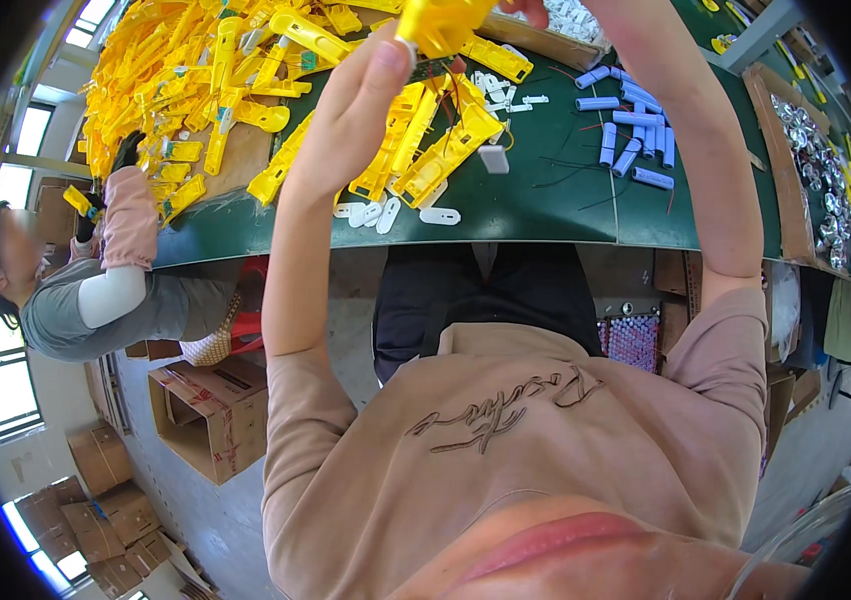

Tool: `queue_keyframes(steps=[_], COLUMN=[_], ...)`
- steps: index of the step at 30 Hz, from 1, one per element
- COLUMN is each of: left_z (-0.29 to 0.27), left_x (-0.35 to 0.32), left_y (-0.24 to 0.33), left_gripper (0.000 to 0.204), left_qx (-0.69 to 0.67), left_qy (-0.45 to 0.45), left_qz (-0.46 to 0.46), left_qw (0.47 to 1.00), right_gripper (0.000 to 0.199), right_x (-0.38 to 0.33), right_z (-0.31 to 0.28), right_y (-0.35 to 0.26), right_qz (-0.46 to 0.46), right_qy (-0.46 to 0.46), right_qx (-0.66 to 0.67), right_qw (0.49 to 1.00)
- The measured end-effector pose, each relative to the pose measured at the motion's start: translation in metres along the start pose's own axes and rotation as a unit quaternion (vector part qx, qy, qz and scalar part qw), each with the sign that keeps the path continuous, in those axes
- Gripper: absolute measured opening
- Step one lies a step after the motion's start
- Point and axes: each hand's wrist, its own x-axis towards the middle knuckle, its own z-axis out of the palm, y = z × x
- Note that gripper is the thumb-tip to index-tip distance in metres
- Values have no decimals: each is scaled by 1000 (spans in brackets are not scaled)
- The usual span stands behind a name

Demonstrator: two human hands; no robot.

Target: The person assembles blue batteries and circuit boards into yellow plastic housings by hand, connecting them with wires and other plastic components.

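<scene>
At the top edge, my left hand (377,80) is closed around a yellow plastic housing (440,25), its thumb pressed on the side. Thin wires hang below the housing, and a small whitish block (493,158) dangles near them over the table. My right hand (530,12) is at the same height, just right of the housing; only a few fingertips show, the rest being cut off by the frame. Under my hands lie more yellow housings (450,150), white oval plates (440,216) and small white plastic parts (505,92).
Blue-violet cylindrical batteries (635,118) with wires lie right on the green table (545,210). A large heap of yellow housings (175,70) fills the left. A box of shiny round parts (825,190) stands far right. A co-worker (75,270) in gloves handles yellow parts at left.
</scene>
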Motion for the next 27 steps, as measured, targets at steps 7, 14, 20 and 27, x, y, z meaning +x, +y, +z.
queue_keyframes(steps=[7, 14, 20, 27], left_z=[27, 21, 2, 15], left_x=[-1, -1, -12, -26], left_y=[33, 26, 6, -11], left_gripper=[62, 56, 55, 54], left_qx=[-462, -567, -293, -331], left_qy=[56, 58, 194, 219], left_qz=[56, 107, 111, -23], left_qw=[883, 814, 930, 918], right_gripper=[38, 39, 32, 26], right_x=[-42, -86, -101, -80], right_z=[43, 102, 80, 62], right_y=[81, 59, 30, 20], right_qz=[13, 164, 133, -85], right_qy=[-42, -82, 77, 110], right_qx=[139, 324, 247, 285], right_qw=[989, 928, 957, 948])
